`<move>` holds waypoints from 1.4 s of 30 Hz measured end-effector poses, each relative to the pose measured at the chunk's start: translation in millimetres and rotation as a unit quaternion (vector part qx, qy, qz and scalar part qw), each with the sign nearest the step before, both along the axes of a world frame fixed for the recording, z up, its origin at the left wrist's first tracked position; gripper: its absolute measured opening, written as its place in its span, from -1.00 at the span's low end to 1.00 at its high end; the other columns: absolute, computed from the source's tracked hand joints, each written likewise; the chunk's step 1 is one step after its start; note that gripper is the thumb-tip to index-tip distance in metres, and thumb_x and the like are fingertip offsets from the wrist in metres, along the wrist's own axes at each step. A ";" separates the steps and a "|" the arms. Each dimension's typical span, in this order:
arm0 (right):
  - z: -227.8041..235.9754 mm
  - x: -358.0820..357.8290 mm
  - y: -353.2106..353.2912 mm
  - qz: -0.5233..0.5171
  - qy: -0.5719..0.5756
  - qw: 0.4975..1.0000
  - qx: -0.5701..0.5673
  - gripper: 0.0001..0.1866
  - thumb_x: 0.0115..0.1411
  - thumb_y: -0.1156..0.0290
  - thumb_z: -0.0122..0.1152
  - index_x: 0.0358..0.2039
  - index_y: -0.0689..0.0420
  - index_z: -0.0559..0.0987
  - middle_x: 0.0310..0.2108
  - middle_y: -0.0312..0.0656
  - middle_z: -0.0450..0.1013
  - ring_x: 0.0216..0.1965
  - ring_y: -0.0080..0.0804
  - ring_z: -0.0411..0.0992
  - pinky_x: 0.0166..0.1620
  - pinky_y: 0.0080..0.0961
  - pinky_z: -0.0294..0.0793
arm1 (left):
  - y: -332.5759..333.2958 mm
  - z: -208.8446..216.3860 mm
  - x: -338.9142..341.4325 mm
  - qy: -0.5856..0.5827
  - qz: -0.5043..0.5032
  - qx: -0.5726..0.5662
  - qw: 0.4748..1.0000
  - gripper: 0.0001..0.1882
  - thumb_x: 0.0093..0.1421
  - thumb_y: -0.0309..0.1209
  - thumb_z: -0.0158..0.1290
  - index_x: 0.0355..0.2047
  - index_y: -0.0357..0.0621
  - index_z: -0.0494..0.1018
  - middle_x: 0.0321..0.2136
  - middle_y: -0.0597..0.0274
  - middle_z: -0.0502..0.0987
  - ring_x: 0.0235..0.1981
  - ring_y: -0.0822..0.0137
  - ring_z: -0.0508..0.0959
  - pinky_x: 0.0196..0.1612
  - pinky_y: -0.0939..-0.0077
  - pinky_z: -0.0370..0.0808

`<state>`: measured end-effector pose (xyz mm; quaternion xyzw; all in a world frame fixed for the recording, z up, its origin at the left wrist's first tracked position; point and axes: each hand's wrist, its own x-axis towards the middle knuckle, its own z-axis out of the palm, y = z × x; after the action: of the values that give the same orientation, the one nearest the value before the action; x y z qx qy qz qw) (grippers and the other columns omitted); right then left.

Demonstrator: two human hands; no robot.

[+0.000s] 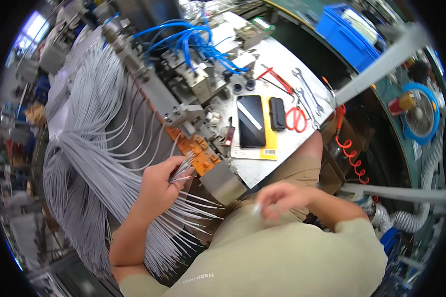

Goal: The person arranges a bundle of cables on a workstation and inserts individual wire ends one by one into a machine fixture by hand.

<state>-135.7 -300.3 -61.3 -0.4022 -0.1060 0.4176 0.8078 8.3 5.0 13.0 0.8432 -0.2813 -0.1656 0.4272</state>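
Note:
My left hand (162,179) is closed around the ends of several thin grey cables, beside an orange fixture block (199,152) on the machine. A large bundle of grey cables (79,148) hangs to the left, and its stripped ends (183,232) fan out below my left wrist. A few single cables loop from the bundle toward the fixture row. In front of my shirt, my right hand (282,198) is blurred by motion. Its fingers are curled together, with a small whitish thing at their tips that I cannot make out.
On the white tabletop (277,54) lie a phone (251,121), a black case (277,114), red-handled scissors (296,119) and wrenches (309,91). Blue air tubes (188,37) cross the machine. A blue crate (349,34), a red coiled hose (351,156) and a blue fan (421,113) are at the right.

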 end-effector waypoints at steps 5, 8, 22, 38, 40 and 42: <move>-108.7 -69.8 -117.5 -0.463 0.253 0.840 -0.129 -0.69 0.29 0.23 0.16 -0.10 0.19 0.51 -0.47 -0.23 0.51 -0.40 -0.39 0.54 -0.15 -0.18 0.59 | 8.3 -8.2 4.4 -0.005 -0.021 -0.026 0.999 -0.83 0.32 -0.50 0.03 -0.15 -0.35 0.47 -0.49 0.24 0.60 -0.44 0.52 0.58 -0.36 0.65 0.51; -105.0 -61.5 -113.4 -0.394 0.169 0.783 -0.450 -0.66 0.28 0.19 0.19 -0.13 0.21 0.51 -0.51 -0.19 0.51 -0.43 -0.34 0.53 -0.18 -0.19 0.57 | 7.6 -10.6 8.4 0.002 -0.022 -0.018 1.000 -0.83 0.33 -0.48 0.03 -0.15 -0.34 0.47 -0.49 0.24 0.60 -0.45 0.53 0.58 -0.36 0.64 0.51; 36.4 75.1 31.3 -0.217 -0.589 0.698 -0.344 -0.86 0.15 0.51 0.30 -0.32 0.17 0.49 -0.57 -0.18 0.43 -0.54 -0.22 0.40 -0.41 -0.34 0.30 | 2.9 -2.6 4.8 0.110 -0.003 -0.057 0.992 -0.84 0.31 -0.48 0.09 -0.18 -0.35 0.48 -0.43 0.20 0.64 -0.42 0.46 0.64 -0.34 0.57 0.56; 36.5 103.0 112.1 -0.379 -0.491 0.692 -0.368 -0.89 0.15 0.53 0.31 -0.29 0.19 0.57 -0.68 -0.27 0.43 -0.65 -0.41 0.30 -0.35 -0.47 0.21 | 6.4 0.9 6.0 0.044 0.028 -0.042 0.998 -0.85 0.26 -0.51 0.13 -0.21 -0.35 0.50 -0.47 0.26 0.62 -0.48 0.52 0.59 -0.39 0.60 0.52; 36.8 102.7 109.3 -0.356 -0.477 0.712 -0.373 -0.87 0.15 0.54 0.30 -0.28 0.19 0.56 -0.65 -0.26 0.44 -0.63 -0.40 0.31 -0.35 -0.46 0.21 | 5.2 0.5 6.0 -0.013 0.004 -0.022 1.000 -0.86 0.27 -0.50 0.11 -0.21 -0.35 0.50 -0.48 0.27 0.61 -0.49 0.54 0.56 -0.39 0.59 0.51; 36.6 102.4 105.6 -0.312 -0.447 0.746 -0.382 -0.84 0.14 0.54 0.30 -0.27 0.19 0.53 -0.60 -0.23 0.44 -0.59 -0.38 0.33 -0.34 -0.45 0.22 | 4.1 0.3 5.1 -0.040 -0.010 -0.011 0.999 -0.86 0.28 -0.49 0.11 -0.21 -0.34 0.50 -0.49 0.28 0.60 -0.50 0.54 0.55 -0.39 0.59 0.51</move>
<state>-33.3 -194.7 -24.6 -0.8283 -0.1557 -0.0800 0.5323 13.4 9.2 13.3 0.8415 -0.3086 -0.1327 0.4231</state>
